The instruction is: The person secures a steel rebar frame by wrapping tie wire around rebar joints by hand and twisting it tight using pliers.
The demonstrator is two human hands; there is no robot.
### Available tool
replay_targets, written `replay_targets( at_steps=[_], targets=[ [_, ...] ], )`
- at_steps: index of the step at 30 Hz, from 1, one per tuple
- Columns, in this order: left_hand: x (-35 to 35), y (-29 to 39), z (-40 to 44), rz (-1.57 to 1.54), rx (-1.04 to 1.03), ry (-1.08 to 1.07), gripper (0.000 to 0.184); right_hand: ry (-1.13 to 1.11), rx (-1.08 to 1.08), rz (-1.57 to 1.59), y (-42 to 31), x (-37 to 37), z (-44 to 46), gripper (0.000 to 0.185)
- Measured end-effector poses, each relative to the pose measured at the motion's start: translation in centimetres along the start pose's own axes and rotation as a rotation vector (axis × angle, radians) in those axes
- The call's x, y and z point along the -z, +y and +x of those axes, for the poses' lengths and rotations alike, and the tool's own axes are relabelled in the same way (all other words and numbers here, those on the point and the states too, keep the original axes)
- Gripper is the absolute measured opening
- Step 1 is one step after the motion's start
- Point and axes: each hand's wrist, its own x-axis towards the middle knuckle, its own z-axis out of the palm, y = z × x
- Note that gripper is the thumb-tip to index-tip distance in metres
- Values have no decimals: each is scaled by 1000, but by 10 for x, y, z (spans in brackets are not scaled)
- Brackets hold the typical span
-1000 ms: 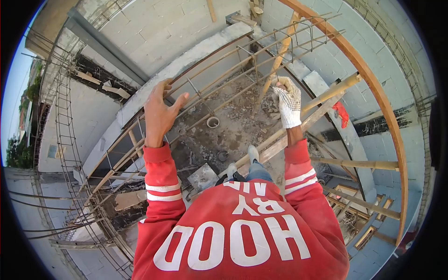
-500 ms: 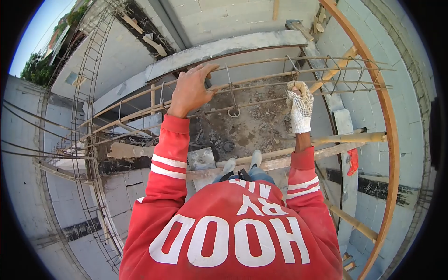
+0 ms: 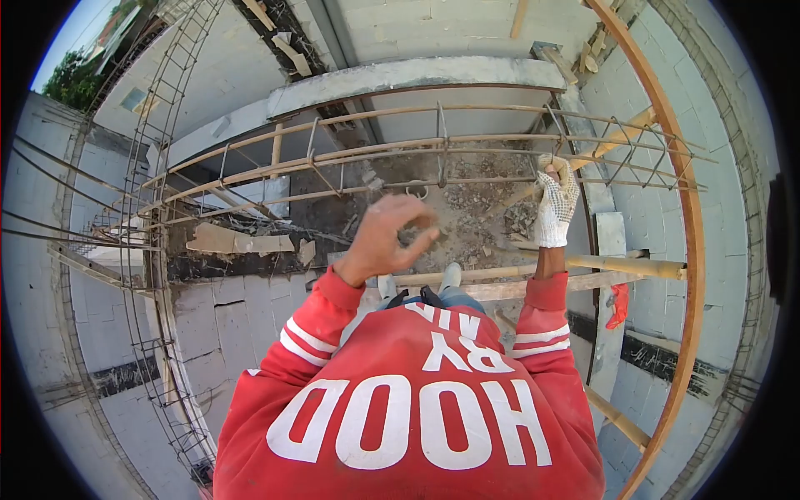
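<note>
A long rebar cage [image 3: 367, 152], made of rusty bars with square stirrups, runs across in front of me. My bare left hand [image 3: 392, 237] is below and apart from it, thumb and fingers curved with a gap between them and nothing visible inside. In a white dotted glove, my right hand [image 3: 557, 200] is closed at the cage's lower bars, by a stirrup [image 3: 558, 125] toward the right end. The glove hides the exact spot it grips. A small ring-shaped thing [image 3: 415, 190] shows just under the middle of the cage.
An orange-brown timber [image 3: 685, 250] curves down the right side. Bamboo poles [image 3: 625, 264] and a plank [image 3: 575, 286] cross near my feet. Upright rebar [image 3: 158, 108] stands at left. Rubble [image 3: 483, 208] covers the ground far below. A red scrap [image 3: 617, 306] hangs at right.
My left hand has let go of the cage's top bar and moved down and right, toward my body. My right hand stays at the cage. The view has shifted slightly.
</note>
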Motion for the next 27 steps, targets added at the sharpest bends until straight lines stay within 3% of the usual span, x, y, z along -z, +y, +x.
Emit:
replay_targets(
  at_steps=[2, 4, 7, 8, 10, 15, 17, 19, 21, 23, 25, 27],
  targets=[
    [-41, -22, -34, -297, 328, -108, 31, 26, -23, 51, 6, -3, 1, 10],
    [-68, -43, -52, -401, 584, -34, 26, 37, 26, -110, 18, 1, 8, 11],
    [-66, -36, -43, -356, 605, 48, 23, 37, -10, -150, 8, 0, 5, 17],
    [-63, -32, -42, -352, 620, 80, 23, 29, 98, -216, 16, 4, 8, 17],
    [-55, -23, -40, -295, 497, 338, 15, 46, 5, -202, 23, 9, 12, 15],
    [4, -7, -48, -390, 528, 641, 10, 2, -47, -195, 11, 16, 5, 14],
    [34, -3, -53, -428, 573, 717, 10, 86, -16, -476, 13, 19, -8, 14],
    [68, -2, -57, -47, 381, 910, 6, 121, 4, -576, 7, 12, -36, 14],
    [98, -5, -62, 32, 367, 950, 7, -40, -116, -459, 32, 19, -53, 18],
    [118, 2, -69, 102, 349, 976, 7, -203, -204, -301, 15, -18, -92, 22],
    [130, 9, -77, -137, 576, 663, 8, -331, -237, -275, 0, -63, -131, 25],
    [116, 0, -87, -233, 572, 585, 13, -504, -1, -436, -8, -98, -155, 29]
  ],
)
